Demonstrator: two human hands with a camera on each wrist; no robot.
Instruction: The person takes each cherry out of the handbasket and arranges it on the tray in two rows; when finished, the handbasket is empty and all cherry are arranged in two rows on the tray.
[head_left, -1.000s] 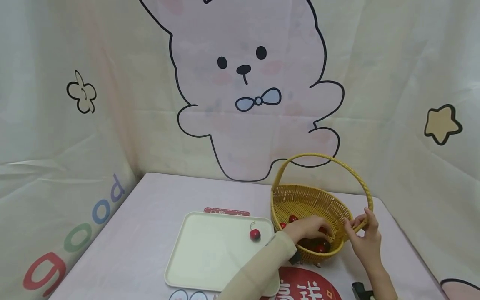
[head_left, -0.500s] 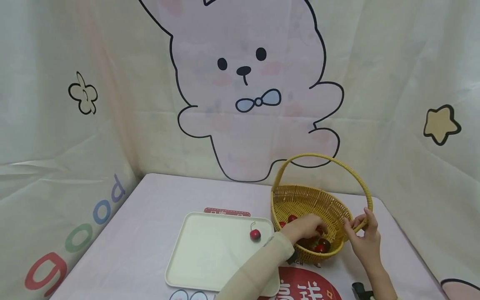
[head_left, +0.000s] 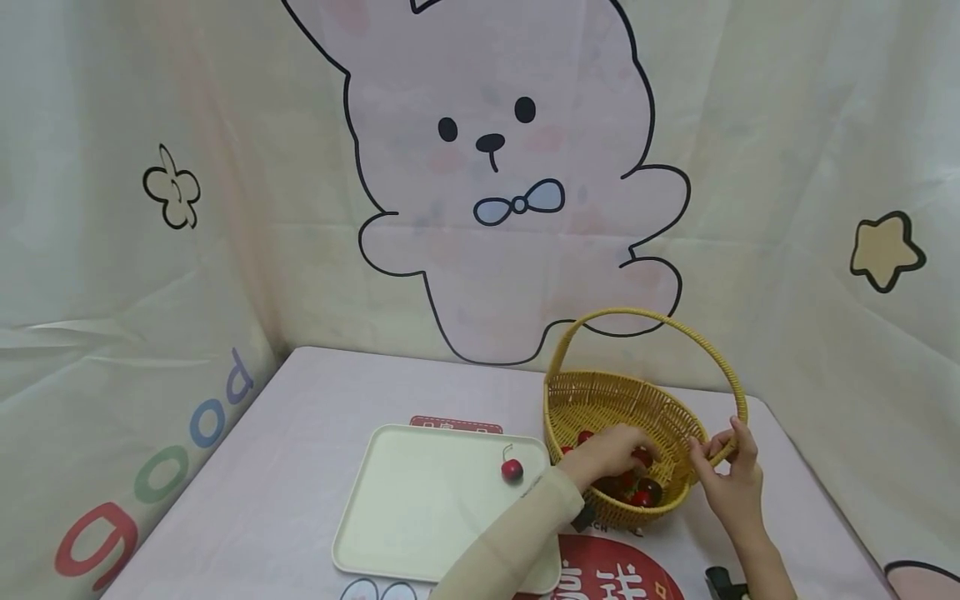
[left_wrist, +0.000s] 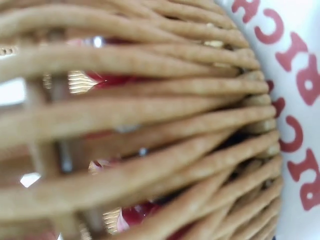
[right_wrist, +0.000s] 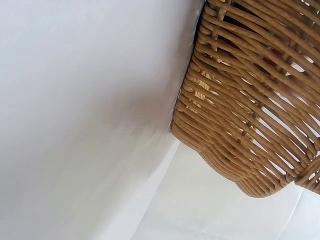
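Observation:
A yellow wicker basket (head_left: 622, 392) with a tall hoop handle stands at the right of the table and holds several dark red cherries (head_left: 643, 498). Reaching over its near left rim, my left hand (head_left: 611, 450) has its fingers curled at a cherry (head_left: 642, 456) inside. My right hand (head_left: 731, 479) pinches the basket at its right rim, by the foot of the handle. Woven strands of the basket (left_wrist: 150, 110) fill the left wrist view, with red showing through the gaps. In the right wrist view the basket's outer wall (right_wrist: 250, 100) is close by.
Left of the basket lies a cream rectangular tray (head_left: 427, 500) with a single stemmed cherry (head_left: 512, 471) near its right side. My left forearm crosses the tray's near right corner. A red round print (head_left: 618, 571) marks the pale tablecloth (head_left: 247, 500). Printed curtains surround the table.
My left hand has shifted slightly left and up inside the basket, and the cherry at its fingertips moves with it. More cherries show below the hand. The right hand keeps its hold.

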